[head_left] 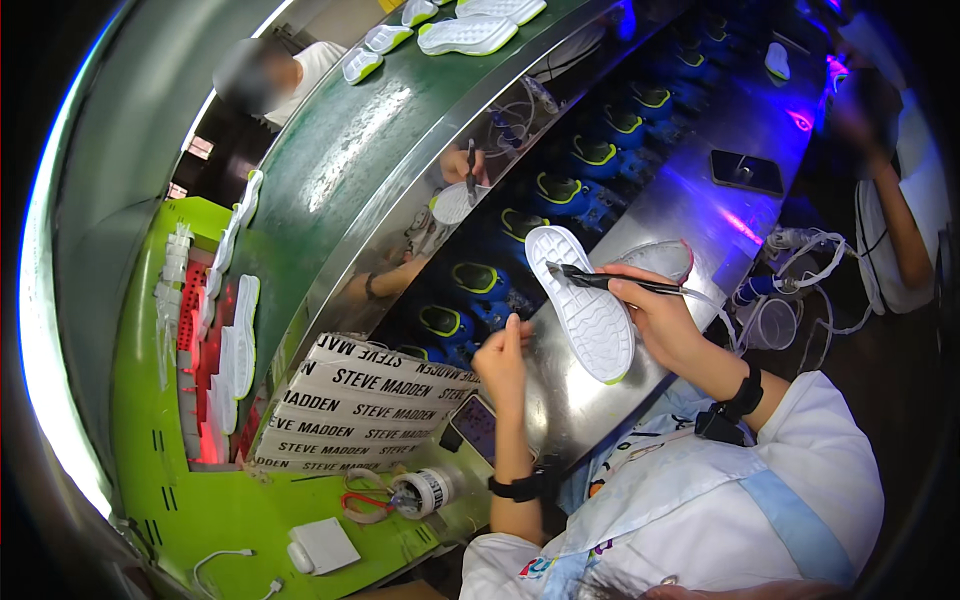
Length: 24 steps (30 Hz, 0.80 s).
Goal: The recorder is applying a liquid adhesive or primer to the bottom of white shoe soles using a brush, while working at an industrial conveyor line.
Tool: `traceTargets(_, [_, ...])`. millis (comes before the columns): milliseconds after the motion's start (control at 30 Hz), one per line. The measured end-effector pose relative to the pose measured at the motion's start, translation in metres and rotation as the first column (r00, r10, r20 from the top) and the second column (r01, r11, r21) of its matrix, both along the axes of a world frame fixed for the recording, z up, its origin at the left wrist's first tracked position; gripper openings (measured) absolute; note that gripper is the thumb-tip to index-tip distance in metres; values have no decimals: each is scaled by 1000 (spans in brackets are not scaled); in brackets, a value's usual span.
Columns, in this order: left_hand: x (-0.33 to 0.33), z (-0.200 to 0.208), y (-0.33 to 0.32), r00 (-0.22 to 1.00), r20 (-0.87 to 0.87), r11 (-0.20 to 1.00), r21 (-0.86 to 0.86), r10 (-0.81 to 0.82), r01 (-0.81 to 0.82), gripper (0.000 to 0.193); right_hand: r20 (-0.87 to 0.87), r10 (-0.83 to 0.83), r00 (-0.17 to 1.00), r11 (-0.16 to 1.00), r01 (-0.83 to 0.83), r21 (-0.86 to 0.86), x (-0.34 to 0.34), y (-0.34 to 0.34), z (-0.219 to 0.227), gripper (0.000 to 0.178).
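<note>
My right hand (pixel 655 315) is closed around a black pen-like tool (pixel 625 281), with a white tube trailing from its rear end. Its tip rests on a white shoe sole (pixel 590 318), near the sole's far end. The sole lies tilted over the metal bench edge, patterned tread facing up, a green rim showing at its near end. Whether my right fingers also steady the sole, I cannot tell. Just left of the sole, apart from it, is my left hand (pixel 502 365), fingers curled and one pointing up, with nothing visible in it.
Blue shoes with green collars (pixel 560 190) line a dark channel beyond the metal bench (pixel 690 215). A phone (pixel 746 172) and a greyish oval piece (pixel 655 262) lie on the bench. More soles (pixel 468 35) sit on a green belt (pixel 350 150). Co-workers are at far left and right.
</note>
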<state>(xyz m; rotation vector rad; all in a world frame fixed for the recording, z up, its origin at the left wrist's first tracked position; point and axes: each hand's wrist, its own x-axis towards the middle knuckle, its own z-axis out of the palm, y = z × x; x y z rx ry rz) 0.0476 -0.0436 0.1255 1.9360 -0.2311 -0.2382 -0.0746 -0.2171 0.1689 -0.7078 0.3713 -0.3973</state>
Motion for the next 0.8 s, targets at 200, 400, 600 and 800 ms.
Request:
traceTargets(200, [-47, -23, -46, 699, -380, 244, -925, -606, -291, 57, -87, -31, 996, 968, 8, -253, -2, 31, -9, 24])
traceTargets(400, [-47, -41, -37, 698, -221, 36, -962, -681, -270, 54, 69, -45, 997, 393, 81, -916, 11, 14, 11, 26])
traceTargets(600, [-50, -29, -43, 712, -173, 2, -972, -681, -234, 57, 108, -27, 994, 347, 111, -931, 12, 17, 8, 24])
traceTargets(800, [-47, -20, -41, 717, -126, -235, -894, -685, -382, 69, 137, 441, 887, 315, -10, -949, -4, 30, 7, 18])
